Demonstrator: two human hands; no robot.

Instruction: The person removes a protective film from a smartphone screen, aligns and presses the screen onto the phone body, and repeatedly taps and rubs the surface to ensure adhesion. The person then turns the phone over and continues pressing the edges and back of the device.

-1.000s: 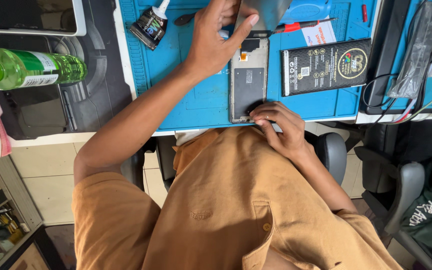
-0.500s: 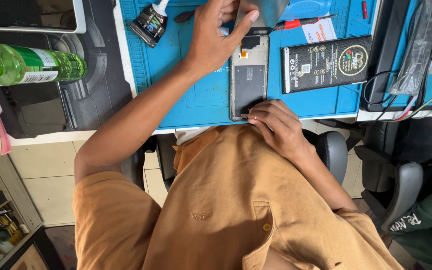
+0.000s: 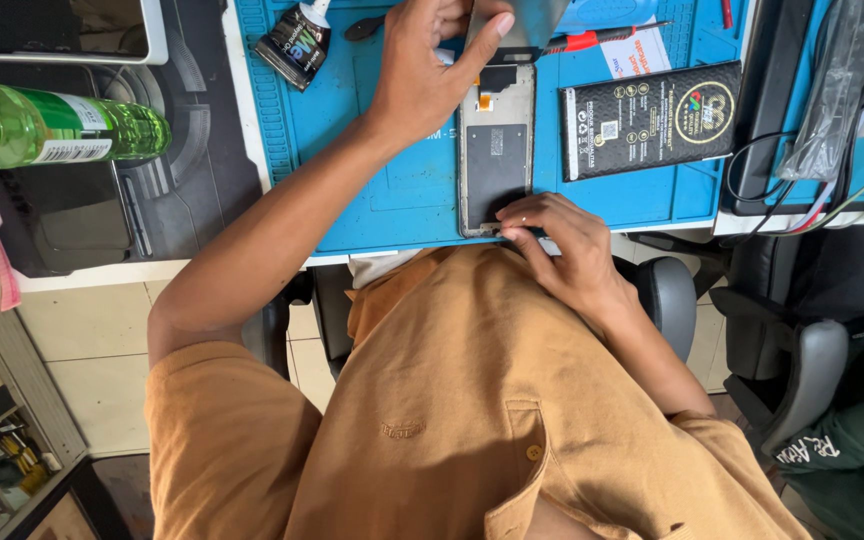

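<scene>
A: Since the earlier frame, the right hand (image 3: 572, 255) has shifted slightly along the near edge of the opened phone (image 3: 495, 150); the left hand (image 3: 432, 65) remains at the far end. Position of the phone?

B: It lies flat on the blue work mat (image 3: 392, 190), long axis running near to far, back cover off and internals exposed. The near end sits at the mat's near edge, just above the person's lap.

A: Grip state, left hand?

B: Fingers closed on a thin grey panel (image 3: 522, 22), thumb pressed on its face, tilted up off the phone's far end. Whether the panel is fully detached cannot be told.

A: Right hand?

B: Fingertips pinched together at the near edge of the frame. Something small may sit between them; the view does not show it.

A: Hazards?

B: Judged from this layout: lifting the panel too steeply could strain or crack it, or tear any flex cable attached. The phone may slide off the near mat edge if pressure there slips. The black glue bottle (image 3: 294, 42) lies far left of the phone, the black battery pack (image 3: 649, 118) just right, a red-handled screwdriver (image 3: 592, 40) beyond; an elbow sweep could knock them.
</scene>
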